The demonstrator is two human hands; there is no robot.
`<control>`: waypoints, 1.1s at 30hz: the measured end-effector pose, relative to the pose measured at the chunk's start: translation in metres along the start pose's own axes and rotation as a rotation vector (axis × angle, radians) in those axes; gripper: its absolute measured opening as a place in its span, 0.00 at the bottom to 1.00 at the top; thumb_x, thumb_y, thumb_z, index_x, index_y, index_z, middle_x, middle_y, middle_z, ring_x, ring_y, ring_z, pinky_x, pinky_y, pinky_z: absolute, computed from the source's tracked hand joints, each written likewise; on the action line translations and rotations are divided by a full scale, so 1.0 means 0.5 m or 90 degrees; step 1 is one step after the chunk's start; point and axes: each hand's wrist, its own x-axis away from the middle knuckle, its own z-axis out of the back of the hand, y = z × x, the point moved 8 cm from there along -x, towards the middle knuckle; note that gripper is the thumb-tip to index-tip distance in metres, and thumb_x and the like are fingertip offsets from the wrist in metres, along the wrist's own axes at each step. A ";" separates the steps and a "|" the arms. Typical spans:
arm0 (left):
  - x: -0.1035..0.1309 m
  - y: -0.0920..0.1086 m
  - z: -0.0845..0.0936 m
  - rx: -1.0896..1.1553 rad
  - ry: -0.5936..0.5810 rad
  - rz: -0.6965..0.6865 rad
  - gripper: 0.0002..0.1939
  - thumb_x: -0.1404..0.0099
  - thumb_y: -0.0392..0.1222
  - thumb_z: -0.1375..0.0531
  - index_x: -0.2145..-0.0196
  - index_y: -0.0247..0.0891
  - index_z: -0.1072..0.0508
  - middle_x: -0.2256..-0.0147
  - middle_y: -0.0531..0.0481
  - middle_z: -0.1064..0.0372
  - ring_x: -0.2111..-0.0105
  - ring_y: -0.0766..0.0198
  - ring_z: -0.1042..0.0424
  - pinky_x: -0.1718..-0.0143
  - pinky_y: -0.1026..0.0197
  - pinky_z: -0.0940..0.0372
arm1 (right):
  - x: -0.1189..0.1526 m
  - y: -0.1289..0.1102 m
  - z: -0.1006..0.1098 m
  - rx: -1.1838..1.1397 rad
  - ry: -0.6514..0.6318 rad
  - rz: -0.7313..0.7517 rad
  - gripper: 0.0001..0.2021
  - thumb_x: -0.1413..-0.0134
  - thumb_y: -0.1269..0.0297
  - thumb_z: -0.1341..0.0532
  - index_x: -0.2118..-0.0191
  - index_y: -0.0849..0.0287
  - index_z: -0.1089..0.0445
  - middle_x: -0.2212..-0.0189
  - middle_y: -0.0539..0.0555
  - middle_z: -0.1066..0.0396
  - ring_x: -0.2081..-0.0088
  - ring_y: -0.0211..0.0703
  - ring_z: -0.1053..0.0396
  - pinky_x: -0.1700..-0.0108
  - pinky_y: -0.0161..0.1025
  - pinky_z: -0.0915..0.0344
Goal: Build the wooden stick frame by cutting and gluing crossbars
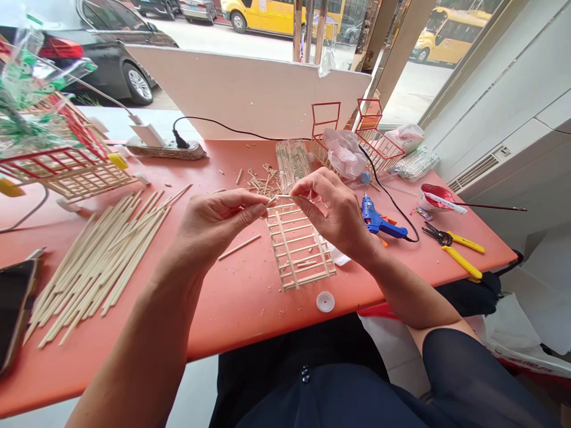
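Between my two hands is a short wooden stick [284, 197], held above the far end of a stick lattice frame [289, 249]. My left hand [223, 220] pinches its left end between thumb and fingers. At the other end, my right hand [332, 208] is closed in a pinch too, partly hiding the stick. The lattice lies flat on the table, made of crossed sticks, with a few short loose pieces on it. A single loose stick [239, 246] rests left of the lattice. Near its front right corner is a white round cap [325, 302].
A pile of long sticks [102, 261] covers the left of the orange table [232, 324], beside a phone [15, 309]. To the right are a blue glue gun [379, 220], its black cord, and yellow-handled pliers [455, 246]. Red-and-wood stick carts [379, 145] stand behind.
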 end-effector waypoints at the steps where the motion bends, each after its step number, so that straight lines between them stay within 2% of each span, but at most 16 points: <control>1: 0.000 -0.003 0.000 0.003 0.002 0.009 0.05 0.37 0.37 0.27 0.64 0.46 0.11 0.65 0.50 0.16 0.64 0.63 0.22 0.57 0.59 0.26 | 0.000 -0.001 0.000 -0.002 0.002 0.003 0.05 0.26 0.69 0.40 0.57 0.55 0.28 0.60 0.52 0.26 0.59 0.41 0.32 0.54 0.42 0.33; 4: 0.000 -0.009 0.000 0.020 0.005 0.031 0.04 0.39 0.39 0.25 0.65 0.45 0.12 0.65 0.48 0.15 0.64 0.62 0.22 0.57 0.57 0.25 | 0.000 -0.005 0.001 -0.010 0.012 0.012 0.05 0.26 0.70 0.40 0.58 0.55 0.28 0.60 0.52 0.26 0.59 0.40 0.31 0.54 0.42 0.33; 10: -0.001 -0.017 -0.004 0.066 -0.009 0.033 0.06 0.37 0.35 0.27 0.64 0.47 0.11 0.65 0.50 0.15 0.67 0.66 0.23 0.58 0.61 0.26 | 0.002 -0.002 -0.001 -0.006 0.004 -0.007 0.05 0.26 0.68 0.40 0.58 0.55 0.28 0.59 0.52 0.26 0.59 0.40 0.31 0.53 0.43 0.32; 13: -0.002 -0.022 -0.001 0.047 -0.003 0.028 0.04 0.38 0.40 0.25 0.64 0.46 0.11 0.65 0.48 0.15 0.67 0.64 0.22 0.61 0.60 0.26 | 0.002 0.000 -0.001 -0.004 0.004 -0.013 0.05 0.26 0.68 0.40 0.57 0.55 0.28 0.59 0.52 0.26 0.59 0.41 0.31 0.53 0.43 0.32; 17: -0.003 -0.027 0.003 0.016 0.007 0.031 0.07 0.40 0.46 0.24 0.63 0.45 0.11 0.66 0.47 0.16 0.68 0.62 0.22 0.64 0.60 0.27 | 0.002 -0.003 0.000 -0.010 0.006 -0.003 0.05 0.25 0.67 0.40 0.57 0.55 0.28 0.59 0.52 0.24 0.59 0.40 0.30 0.54 0.42 0.32; 22: -0.003 -0.025 0.004 0.009 0.019 0.041 0.11 0.43 0.49 0.22 0.64 0.45 0.11 0.68 0.47 0.17 0.70 0.62 0.25 0.68 0.60 0.29 | 0.004 -0.001 -0.007 -0.007 -0.029 -0.033 0.05 0.25 0.66 0.41 0.56 0.55 0.29 0.60 0.51 0.23 0.59 0.39 0.29 0.53 0.41 0.32; 28: -0.004 -0.012 -0.001 0.020 0.011 0.048 0.09 0.45 0.45 0.22 0.66 0.44 0.12 0.72 0.49 0.19 0.75 0.67 0.33 0.75 0.63 0.38 | 0.005 -0.010 -0.006 -0.001 -0.016 -0.016 0.05 0.25 0.68 0.40 0.57 0.56 0.29 0.62 0.50 0.22 0.59 0.39 0.30 0.54 0.40 0.33; 33: -0.004 -0.007 -0.004 0.020 0.007 0.042 0.09 0.44 0.46 0.22 0.66 0.44 0.12 0.71 0.49 0.19 0.74 0.67 0.32 0.73 0.62 0.38 | 0.005 -0.009 -0.006 0.015 -0.020 -0.028 0.05 0.25 0.68 0.40 0.58 0.55 0.29 0.63 0.50 0.23 0.60 0.40 0.31 0.54 0.40 0.34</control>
